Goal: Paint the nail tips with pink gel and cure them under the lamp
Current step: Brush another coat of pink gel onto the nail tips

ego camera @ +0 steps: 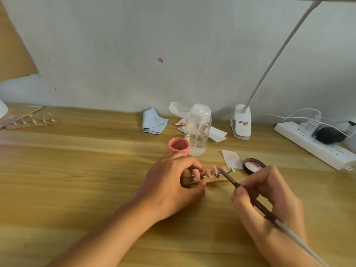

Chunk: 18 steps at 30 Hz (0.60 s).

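Right hand point(269, 195) pinches brush point(230, 179) | left hand point(171, 182) grips stand point(213, 175) | jar point(178, 147) behind

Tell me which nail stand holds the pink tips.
The stand the left hand holds, mid-table. The other stand, at the far left, shows no pink.

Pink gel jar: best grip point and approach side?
I'd pinch the outer wall of the pink gel jar, coming from its left. Its mouth is open with gel inside, the clear pump bottle crowds its right, and the left hand, holding the nail stand, sits just in front.
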Each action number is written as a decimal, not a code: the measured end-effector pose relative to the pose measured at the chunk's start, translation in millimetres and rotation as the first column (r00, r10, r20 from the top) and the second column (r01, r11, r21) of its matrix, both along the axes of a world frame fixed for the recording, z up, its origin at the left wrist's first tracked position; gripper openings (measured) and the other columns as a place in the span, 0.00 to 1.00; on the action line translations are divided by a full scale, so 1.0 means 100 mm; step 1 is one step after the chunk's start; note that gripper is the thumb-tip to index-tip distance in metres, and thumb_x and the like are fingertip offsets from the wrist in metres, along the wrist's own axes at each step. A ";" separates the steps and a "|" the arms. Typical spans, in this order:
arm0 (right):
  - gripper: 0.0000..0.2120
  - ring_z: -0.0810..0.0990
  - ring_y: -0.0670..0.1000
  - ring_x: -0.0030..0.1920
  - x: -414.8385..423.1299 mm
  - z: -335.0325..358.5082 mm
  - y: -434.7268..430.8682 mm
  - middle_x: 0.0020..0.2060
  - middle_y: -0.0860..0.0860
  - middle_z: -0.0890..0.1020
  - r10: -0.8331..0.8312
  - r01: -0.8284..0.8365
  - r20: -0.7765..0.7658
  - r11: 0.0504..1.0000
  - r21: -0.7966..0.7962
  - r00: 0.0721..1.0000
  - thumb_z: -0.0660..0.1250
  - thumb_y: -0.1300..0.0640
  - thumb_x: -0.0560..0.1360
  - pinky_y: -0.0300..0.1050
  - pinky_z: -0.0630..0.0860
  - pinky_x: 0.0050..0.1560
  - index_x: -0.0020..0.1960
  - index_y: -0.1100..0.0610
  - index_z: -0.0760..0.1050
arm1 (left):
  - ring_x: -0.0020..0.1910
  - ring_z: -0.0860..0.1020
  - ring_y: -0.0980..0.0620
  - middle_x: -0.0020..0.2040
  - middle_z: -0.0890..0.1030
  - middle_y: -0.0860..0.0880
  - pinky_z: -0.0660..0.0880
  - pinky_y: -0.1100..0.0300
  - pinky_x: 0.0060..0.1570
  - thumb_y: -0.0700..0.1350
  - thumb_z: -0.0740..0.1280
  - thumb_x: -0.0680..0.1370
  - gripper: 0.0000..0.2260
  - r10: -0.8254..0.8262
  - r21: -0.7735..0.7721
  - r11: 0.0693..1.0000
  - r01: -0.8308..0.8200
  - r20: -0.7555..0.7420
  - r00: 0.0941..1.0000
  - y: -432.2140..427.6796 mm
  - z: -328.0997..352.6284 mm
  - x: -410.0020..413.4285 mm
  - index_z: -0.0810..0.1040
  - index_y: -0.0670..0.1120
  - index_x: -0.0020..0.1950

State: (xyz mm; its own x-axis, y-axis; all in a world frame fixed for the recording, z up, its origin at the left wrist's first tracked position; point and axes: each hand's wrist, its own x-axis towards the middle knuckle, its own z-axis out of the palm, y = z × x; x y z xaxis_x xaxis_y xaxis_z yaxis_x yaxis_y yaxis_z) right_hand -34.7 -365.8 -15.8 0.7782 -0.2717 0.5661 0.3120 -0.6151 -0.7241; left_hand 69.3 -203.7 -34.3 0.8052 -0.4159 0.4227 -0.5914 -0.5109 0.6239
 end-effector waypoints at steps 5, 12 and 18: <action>0.06 0.79 0.53 0.39 0.02 -0.03 0.00 0.33 0.47 0.80 -0.016 0.016 0.016 1.000 -0.026 1.000 0.68 0.57 0.65 0.55 0.77 0.40 0.39 0.49 0.72 | 0.49 0.76 0.60 0.46 0.77 0.63 0.75 0.60 0.48 0.57 0.68 0.67 0.10 -0.001 -0.008 1.000 0.001 0.029 1.000 0.00 0.00 -0.01 0.80 0.60 0.47; 0.05 0.78 0.51 0.37 0.05 -0.04 0.00 0.34 0.45 0.79 -0.036 0.036 0.013 0.999 -0.026 0.999 0.68 0.56 0.66 0.48 0.75 0.38 0.39 0.52 0.73 | 0.48 0.76 0.58 0.45 0.77 0.61 0.76 0.56 0.47 0.56 0.69 0.68 0.09 -0.005 -0.010 1.000 0.005 0.037 0.999 0.01 0.00 -0.02 0.81 0.58 0.47; 0.05 0.77 0.52 0.37 0.05 -0.02 0.00 0.33 0.46 0.79 -0.035 0.035 0.014 0.999 -0.019 0.999 0.68 0.58 0.65 0.56 0.76 0.39 0.39 0.52 0.73 | 0.48 0.77 0.57 0.45 0.77 0.60 0.76 0.55 0.47 0.56 0.69 0.68 0.09 -0.010 -0.017 1.000 0.011 0.034 0.999 0.01 0.00 -0.02 0.81 0.58 0.47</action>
